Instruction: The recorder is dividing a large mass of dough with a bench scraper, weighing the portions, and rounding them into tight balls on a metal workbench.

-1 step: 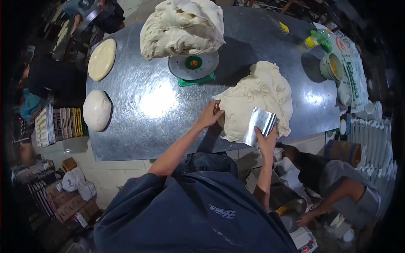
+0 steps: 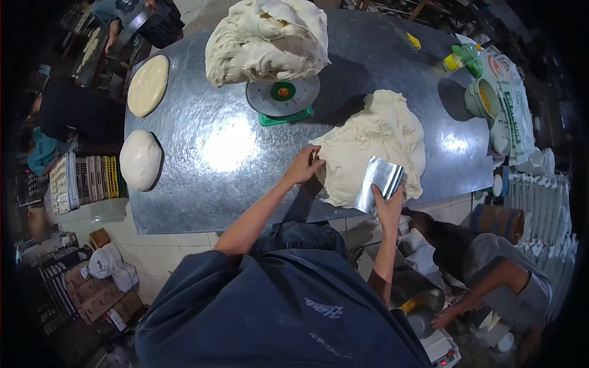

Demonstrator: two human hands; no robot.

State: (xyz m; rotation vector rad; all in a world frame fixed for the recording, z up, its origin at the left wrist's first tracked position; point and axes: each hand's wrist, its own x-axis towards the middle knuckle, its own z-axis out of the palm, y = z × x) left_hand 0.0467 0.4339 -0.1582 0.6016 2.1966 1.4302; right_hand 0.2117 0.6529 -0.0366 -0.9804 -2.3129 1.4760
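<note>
A large mass of pale dough (image 2: pixel 362 147) lies spread on the metal table in front of me. At its left edge is my left hand (image 2: pixel 302 165), fingers bent, with a gap between thumb and forefinger; the fingertips meet or nearly meet the dough. My right hand (image 2: pixel 389 205) grips a shiny metal dough scraper (image 2: pixel 381 179), held over the near right part of the dough. Further off, a bigger heap of dough (image 2: pixel 267 46) sits on a green kitchen scale (image 2: pixel 285 118) with a round dial, hiding its top.
Two rounded dough pieces, one flatter (image 2: pixel 148 86) and one domed (image 2: pixel 140 161), rest along the left of the table (image 2: pixel 202 202). A green bottle (image 2: pixel 471 59) and a bowl (image 2: pixel 481 98) stand at the right. A co-worker (image 2: pixel 491 270) bends low beside a metal bowl (image 2: pixel 423 294) at my right.
</note>
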